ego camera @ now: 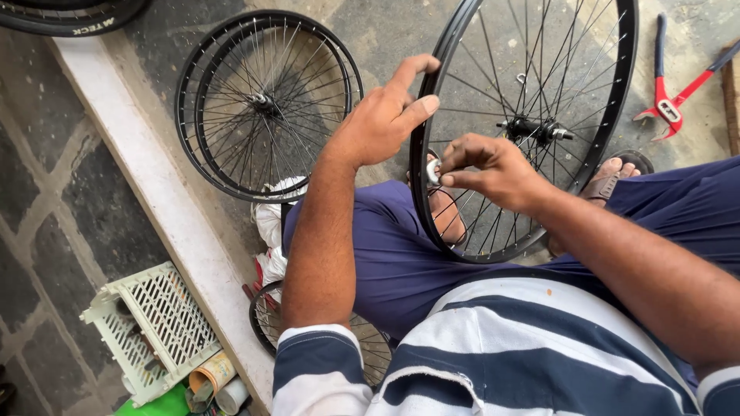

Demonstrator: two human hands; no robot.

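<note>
A black spoked bicycle wheel stands upright between my knees, its hub near the centre. My left hand grips the rim at its left side, thumb and forefinger pressed on the edge. My right hand reaches in among the spokes just inside the rim and pinches a small round silver tool against a spoke. My legs in blue trousers lie under the wheel.
Two more black rims lie stacked on the concrete floor to the left. Red-handled pliers rest at the far right. A white plastic crate and rolled paper sit at lower left beyond a pale kerb. Another wheel lies under my left elbow.
</note>
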